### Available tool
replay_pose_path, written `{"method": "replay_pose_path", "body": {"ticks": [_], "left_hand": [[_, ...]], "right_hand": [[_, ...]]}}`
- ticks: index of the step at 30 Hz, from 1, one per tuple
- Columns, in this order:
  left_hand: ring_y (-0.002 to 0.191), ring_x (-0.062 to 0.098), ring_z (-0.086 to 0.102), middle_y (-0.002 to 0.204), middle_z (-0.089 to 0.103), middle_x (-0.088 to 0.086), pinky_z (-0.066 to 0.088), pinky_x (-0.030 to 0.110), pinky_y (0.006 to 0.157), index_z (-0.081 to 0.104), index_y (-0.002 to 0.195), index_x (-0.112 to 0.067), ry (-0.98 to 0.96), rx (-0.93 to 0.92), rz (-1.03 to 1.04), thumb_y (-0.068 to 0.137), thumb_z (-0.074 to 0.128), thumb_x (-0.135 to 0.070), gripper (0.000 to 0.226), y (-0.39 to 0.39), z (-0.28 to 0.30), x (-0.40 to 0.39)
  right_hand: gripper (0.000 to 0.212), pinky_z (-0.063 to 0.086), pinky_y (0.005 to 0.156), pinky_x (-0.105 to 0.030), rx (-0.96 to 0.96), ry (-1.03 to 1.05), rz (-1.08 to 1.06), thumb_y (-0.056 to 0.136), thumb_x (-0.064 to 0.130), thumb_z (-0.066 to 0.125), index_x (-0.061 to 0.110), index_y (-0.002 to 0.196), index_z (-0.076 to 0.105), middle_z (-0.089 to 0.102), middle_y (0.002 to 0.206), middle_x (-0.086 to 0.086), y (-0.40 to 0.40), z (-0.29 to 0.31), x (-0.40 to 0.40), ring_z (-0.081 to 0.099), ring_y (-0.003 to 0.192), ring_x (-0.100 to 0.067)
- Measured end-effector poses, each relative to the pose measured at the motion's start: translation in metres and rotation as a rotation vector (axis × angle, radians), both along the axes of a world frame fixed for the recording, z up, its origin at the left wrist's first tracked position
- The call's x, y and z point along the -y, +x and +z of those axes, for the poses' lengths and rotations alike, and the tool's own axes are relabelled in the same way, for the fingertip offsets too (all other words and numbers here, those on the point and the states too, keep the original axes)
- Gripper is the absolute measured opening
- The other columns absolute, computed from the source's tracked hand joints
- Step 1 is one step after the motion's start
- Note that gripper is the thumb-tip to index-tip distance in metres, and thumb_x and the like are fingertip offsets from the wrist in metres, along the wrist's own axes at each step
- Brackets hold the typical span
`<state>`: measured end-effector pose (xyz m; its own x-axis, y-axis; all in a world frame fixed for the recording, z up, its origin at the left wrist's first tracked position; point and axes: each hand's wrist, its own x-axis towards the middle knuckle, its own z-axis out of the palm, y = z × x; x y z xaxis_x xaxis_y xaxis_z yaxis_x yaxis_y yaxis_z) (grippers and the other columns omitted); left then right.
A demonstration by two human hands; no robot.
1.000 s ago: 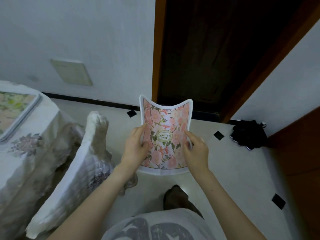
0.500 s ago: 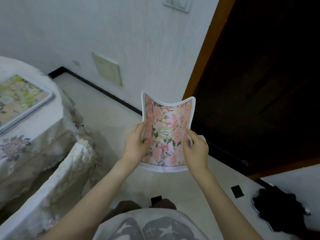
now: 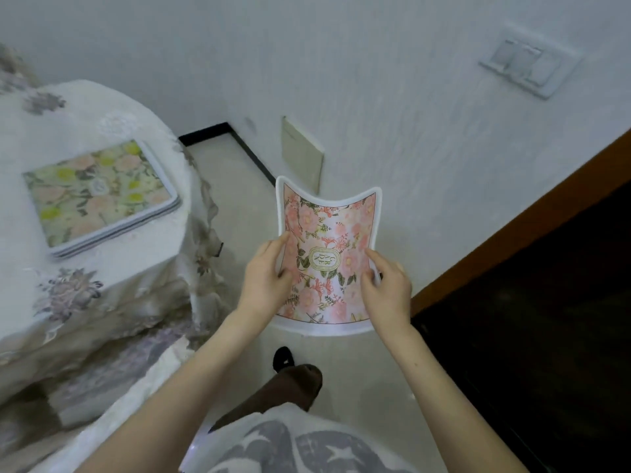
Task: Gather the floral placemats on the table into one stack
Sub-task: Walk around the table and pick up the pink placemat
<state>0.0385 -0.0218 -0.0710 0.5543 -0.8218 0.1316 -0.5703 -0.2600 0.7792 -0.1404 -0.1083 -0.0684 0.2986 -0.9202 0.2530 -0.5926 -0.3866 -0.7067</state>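
Observation:
A pink floral placemat (image 3: 326,240) with a white border and an oval label is held in the air over the floor, bowed into a trough. My left hand (image 3: 264,278) grips its left edge and my right hand (image 3: 386,285) grips its right edge. On the table (image 3: 143,261) to the left lies a small stack of placemats (image 3: 99,196), the top one green and yellow floral. The held placemat is well to the right of the table, apart from the stack.
The table carries a white embroidered cloth that hangs to the floor. A white padded chair (image 3: 112,380) stands at the lower left. A dark open doorway (image 3: 532,319) with a brown frame is on the right. A wall switch plate (image 3: 529,66) sits at upper right.
The view has swung left: the table and its stack have come further into view and the doorway has slid right. Both hands keep the same hold on the pink placemat.

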Motion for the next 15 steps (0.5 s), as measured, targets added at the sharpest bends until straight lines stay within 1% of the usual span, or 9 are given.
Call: {"method": "replay_pose_path", "body": {"ticks": [1, 4, 6, 7, 9, 11, 12, 14, 15], "left_hand": [[0.099, 0.004, 0.046, 0.116, 0.057, 0.005, 0.022, 0.0, 0.083, 0.044, 0.135, -0.014, -0.008, 0.005, 0.018, 0.075, 0.052, 0.006, 0.063, 0.016, 0.001, 0.013], [0.105, 0.01, 0.049, 0.12, 0.058, 0.004, 0.025, 0.005, 0.084, 0.044, 0.134, -0.016, -0.029, 0.004, 0.076, 0.076, 0.052, 0.003, 0.062, 0.064, 0.008, 0.05], [0.099, 0.002, 0.045, 0.119, 0.058, 0.002, 0.026, 0.007, 0.083, 0.044, 0.134, -0.018, -0.047, 0.0, 0.122, 0.077, 0.052, 0.0, 0.061, 0.097, 0.014, 0.073], [0.097, -0.001, 0.042, 0.118, 0.058, 0.001, 0.026, 0.008, 0.084, 0.043, 0.135, -0.02, -0.055, -0.007, 0.146, 0.077, 0.052, -0.001, 0.061, 0.113, 0.016, 0.083], [0.097, -0.003, 0.041, 0.118, 0.057, 0.0, 0.03, 0.014, 0.086, 0.042, 0.135, -0.021, -0.074, -0.023, 0.186, 0.078, 0.052, -0.002, 0.061, 0.142, 0.019, 0.099], [0.101, 0.001, 0.044, 0.12, 0.057, 0.001, 0.032, 0.016, 0.087, 0.043, 0.136, -0.019, -0.084, -0.019, 0.222, 0.077, 0.052, -0.001, 0.062, 0.167, 0.021, 0.11], [0.105, 0.005, 0.046, 0.122, 0.057, 0.003, 0.032, 0.016, 0.088, 0.042, 0.136, -0.019, -0.082, -0.016, 0.242, 0.077, 0.052, 0.0, 0.063, 0.179, 0.02, 0.115], [0.111, 0.014, 0.049, 0.124, 0.057, 0.005, 0.034, 0.019, 0.09, 0.042, 0.136, -0.017, -0.078, -0.006, 0.283, 0.077, 0.053, 0.002, 0.063, 0.201, 0.018, 0.122], [0.111, 0.015, 0.05, 0.123, 0.057, 0.006, 0.034, 0.019, 0.09, 0.042, 0.136, -0.016, -0.08, 0.0, 0.302, 0.077, 0.053, 0.002, 0.063, 0.212, 0.016, 0.124]], "right_hand": [[0.038, 0.037, 0.074, -0.022, -0.002, -0.008, 0.018, 0.09, 0.009, 0.052, 0.021, 0.125, 0.057, 0.039, 0.082, 0.037, 0.018, 0.002, 0.016, 0.05, 0.09, -0.014], [0.039, 0.041, 0.077, -0.022, -0.008, -0.025, 0.081, 0.089, 0.008, 0.052, 0.02, 0.126, 0.056, 0.041, 0.081, 0.033, 0.071, 0.013, 0.062, 0.051, 0.092, -0.015], [0.04, 0.042, 0.074, -0.023, -0.006, -0.042, 0.108, 0.089, 0.009, 0.053, 0.021, 0.126, 0.056, 0.043, 0.079, 0.03, 0.105, 0.022, 0.091, 0.051, 0.089, -0.014], [0.039, 0.04, 0.071, -0.021, -0.005, -0.055, 0.117, 0.089, 0.009, 0.053, 0.021, 0.126, 0.056, 0.043, 0.077, 0.029, 0.122, 0.026, 0.104, 0.051, 0.086, -0.012], [0.039, 0.038, 0.066, -0.016, -0.007, -0.079, 0.141, 0.089, 0.01, 0.055, 0.022, 0.126, 0.056, 0.044, 0.074, 0.027, 0.155, 0.031, 0.126, 0.051, 0.082, -0.012], [0.039, 0.035, 0.065, -0.013, -0.02, -0.083, 0.18, 0.089, 0.01, 0.055, 0.022, 0.126, 0.056, 0.044, 0.073, 0.027, 0.185, 0.034, 0.144, 0.052, 0.08, -0.015], [0.039, 0.035, 0.065, -0.013, -0.026, -0.082, 0.207, 0.089, 0.011, 0.055, 0.022, 0.126, 0.056, 0.044, 0.074, 0.028, 0.199, 0.034, 0.152, 0.051, 0.08, -0.015], [0.037, 0.038, 0.066, -0.019, -0.033, -0.085, 0.268, 0.09, 0.013, 0.055, 0.021, 0.127, 0.056, 0.042, 0.079, 0.031, 0.226, 0.033, 0.165, 0.051, 0.083, -0.014], [0.036, 0.04, 0.069, -0.022, -0.035, -0.081, 0.299, 0.091, 0.015, 0.055, 0.021, 0.127, 0.055, 0.042, 0.081, 0.032, 0.24, 0.031, 0.171, 0.052, 0.085, -0.014]]}}
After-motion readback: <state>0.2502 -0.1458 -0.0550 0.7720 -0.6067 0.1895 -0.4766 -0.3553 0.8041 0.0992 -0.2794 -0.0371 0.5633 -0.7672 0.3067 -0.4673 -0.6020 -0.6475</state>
